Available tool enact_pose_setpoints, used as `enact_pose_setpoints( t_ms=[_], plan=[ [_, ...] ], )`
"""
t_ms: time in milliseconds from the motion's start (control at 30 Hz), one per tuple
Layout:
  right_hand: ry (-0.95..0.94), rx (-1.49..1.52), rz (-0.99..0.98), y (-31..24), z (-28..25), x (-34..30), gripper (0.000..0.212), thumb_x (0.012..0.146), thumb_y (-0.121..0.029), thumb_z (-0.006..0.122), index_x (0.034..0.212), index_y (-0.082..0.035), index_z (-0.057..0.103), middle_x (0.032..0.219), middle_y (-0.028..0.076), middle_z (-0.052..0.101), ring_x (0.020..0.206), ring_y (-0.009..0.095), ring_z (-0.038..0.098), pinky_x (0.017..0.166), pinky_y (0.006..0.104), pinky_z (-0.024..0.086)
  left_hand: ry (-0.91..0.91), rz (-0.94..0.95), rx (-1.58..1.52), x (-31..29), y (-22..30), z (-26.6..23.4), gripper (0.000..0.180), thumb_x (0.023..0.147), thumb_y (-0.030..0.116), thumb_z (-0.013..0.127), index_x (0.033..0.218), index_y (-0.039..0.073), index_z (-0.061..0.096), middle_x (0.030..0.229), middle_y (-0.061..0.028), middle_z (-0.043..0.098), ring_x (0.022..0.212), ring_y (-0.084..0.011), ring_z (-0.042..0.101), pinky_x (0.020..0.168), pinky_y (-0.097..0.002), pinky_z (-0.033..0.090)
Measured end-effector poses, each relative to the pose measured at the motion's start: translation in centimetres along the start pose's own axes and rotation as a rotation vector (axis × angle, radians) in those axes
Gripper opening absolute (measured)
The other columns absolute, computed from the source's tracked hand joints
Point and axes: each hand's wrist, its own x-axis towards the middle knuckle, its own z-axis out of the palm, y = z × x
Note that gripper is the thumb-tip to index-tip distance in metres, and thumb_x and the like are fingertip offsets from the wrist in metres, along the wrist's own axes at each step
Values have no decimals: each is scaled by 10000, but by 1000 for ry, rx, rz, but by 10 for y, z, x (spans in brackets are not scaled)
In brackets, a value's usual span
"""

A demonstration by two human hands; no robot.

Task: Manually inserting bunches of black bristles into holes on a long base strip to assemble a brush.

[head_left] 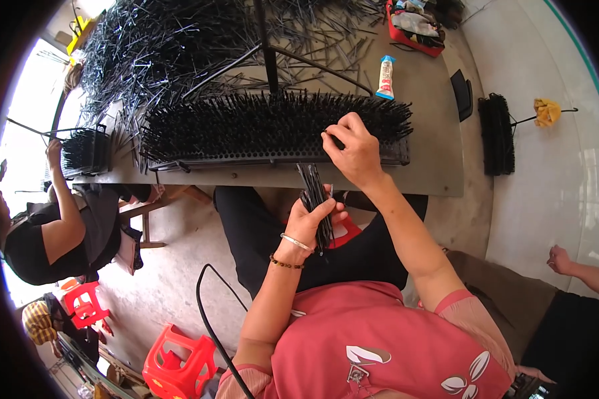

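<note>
My left hand [310,214] is closed around a bundle of thin black sticks [314,189], held upright over my lap just short of the table edge. In front of me stands a long black rack [246,158] with a row-holed front, packed with upright black sticks [259,126]. Over its right part, near the front, hovers my right hand [354,149], thumb and fingers pinched together. Whatever the fingertips hold is lost against the dark sticks behind them.
A big heap of loose black sticks [146,53] covers the table's far left. A black metal stand [269,60] rises behind the rack. To the right lie a wrapped snack bar [386,76] and a red basket [412,41]. Another person [63,226] works at a smaller rack [86,149].
</note>
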Motion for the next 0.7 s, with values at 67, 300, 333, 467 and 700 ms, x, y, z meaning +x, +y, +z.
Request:
enact_pose_setpoints(
  t_ms=[67, 300, 333, 467, 700],
  plan=[
    [-63, -18, 21, 1, -2, 1, 121, 733, -32, 697, 841, -43, 643, 779, 38, 521, 569, 143, 506, 495, 262, 412, -3, -4, 0, -1, 0, -2, 247, 877, 21, 586, 1112, 15, 509, 858, -101, 621, 763, -218, 657, 697, -305, 568],
    [-297, 254, 202, -13, -41, -7, 183, 776, -96, 708, 951, -56, 672, 751, 30, 584, 541, 78, 477, 485, 238, 383, 3, 43, 23, -2, 4, 2, 233, 881, 26, 586, 1104, 21, 519, 859, -103, 636, 759, -216, 660, 705, -304, 566],
    [-435, 306, 334, -16, -47, -14, 171, 809, -110, 697, 951, -19, 667, 727, 28, 612, 549, 50, 487, 494, 214, 398, 2, 41, 24, -1, 5, 2, 233, 881, 26, 586, 1104, 21, 519, 859, -103, 636, 759, -216, 660, 705, -304, 566],
    [-585, 868, 816, -15, -50, -41, 170, 871, -139, 643, 901, 28, 654, 753, 35, 642, 553, 53, 536, 520, 181, 444, -68, 94, 57, 3, 1, 7, 198, 896, 33, 563, 1083, -1, 508, 912, -115, 624, 823, -203, 652, 745, -310, 573],
    [-97, 655, 653, -11, -64, -17, 159, 927, -151, 565, 920, 1, 609, 788, 33, 648, 575, 49, 552, 532, 181, 453, 86, 13, -8, 7, -11, 3, 199, 896, 60, 568, 1084, 12, 527, 870, -85, 595, 822, -236, 652, 704, -341, 583]
  ],
)
